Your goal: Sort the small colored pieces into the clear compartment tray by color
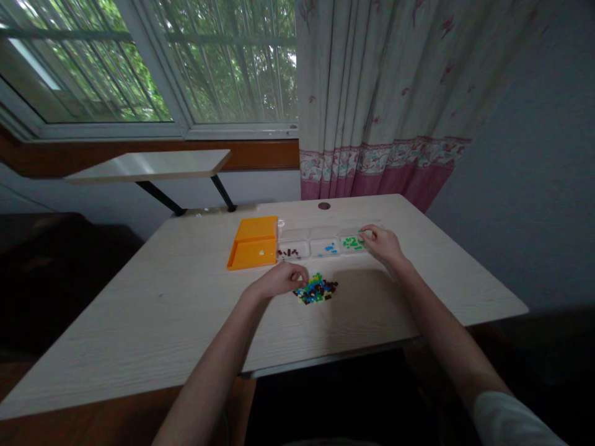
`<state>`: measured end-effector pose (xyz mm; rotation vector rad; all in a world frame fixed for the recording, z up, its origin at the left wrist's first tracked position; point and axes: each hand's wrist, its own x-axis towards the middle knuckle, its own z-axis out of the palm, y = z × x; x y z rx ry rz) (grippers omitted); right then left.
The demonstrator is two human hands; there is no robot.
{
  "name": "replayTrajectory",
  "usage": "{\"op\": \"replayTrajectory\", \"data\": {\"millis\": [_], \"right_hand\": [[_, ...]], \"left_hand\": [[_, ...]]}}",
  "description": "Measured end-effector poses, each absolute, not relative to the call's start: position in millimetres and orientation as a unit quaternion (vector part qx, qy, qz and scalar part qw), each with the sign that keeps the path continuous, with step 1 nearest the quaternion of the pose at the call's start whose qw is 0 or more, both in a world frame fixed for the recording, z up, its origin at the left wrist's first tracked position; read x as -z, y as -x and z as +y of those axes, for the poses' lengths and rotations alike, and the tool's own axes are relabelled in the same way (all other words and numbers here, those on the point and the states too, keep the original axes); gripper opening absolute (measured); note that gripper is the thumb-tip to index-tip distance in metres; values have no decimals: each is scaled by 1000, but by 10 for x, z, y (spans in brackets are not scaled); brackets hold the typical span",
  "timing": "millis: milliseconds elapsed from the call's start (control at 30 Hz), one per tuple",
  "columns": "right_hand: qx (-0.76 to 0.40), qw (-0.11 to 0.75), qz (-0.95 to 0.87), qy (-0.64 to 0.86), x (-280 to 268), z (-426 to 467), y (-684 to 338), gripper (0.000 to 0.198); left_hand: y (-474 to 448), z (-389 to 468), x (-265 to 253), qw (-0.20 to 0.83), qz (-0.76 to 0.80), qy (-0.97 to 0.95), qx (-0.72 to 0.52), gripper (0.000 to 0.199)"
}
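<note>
Nearest me on the counter (199, 316) lies one pile of small plastic building bricks (317, 290), brown, blue, green, yellow and cream, too jumbled to count. I judge them feather-light, stiff, hard to break and a little slick; each is best taken by two opposite sides. At the pile's left edge, the fingers of my left hand (280, 279) are curled inward; whether they grip a piece I cannot tell.

Beyond stand three clear compartments: brown bricks (289, 253) on the left, perhaps ten; blue bricks (330, 249) in the middle, about five; green bricks (352, 243) on the right, well over ten. Over that last one, my right hand (383, 243) has its fingers pinched on what looks like one green brick (361, 231). Left of the compartments lies one open orange case (255, 229), with one or two pale pieces (261, 253) in its nearer half.
</note>
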<state>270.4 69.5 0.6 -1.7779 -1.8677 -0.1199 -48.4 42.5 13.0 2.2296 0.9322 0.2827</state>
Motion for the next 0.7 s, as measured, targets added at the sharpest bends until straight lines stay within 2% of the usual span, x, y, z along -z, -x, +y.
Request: {"op": "replayTrajectory", "data": {"millis": [300, 567, 700], "right_hand": [[23, 218, -684, 696, 5, 699, -2746, 27], [39, 314, -699, 642, -23, 616, -2504, 33], [62, 336, -768, 541, 27, 426, -2018, 32]], "left_hand": [[426, 468, -43, 428, 398, -772, -250, 29], [245, 466, -34, 569, 407, -578, -420, 41], [174, 434, -65, 637, 420, -473, -441, 43]]}}
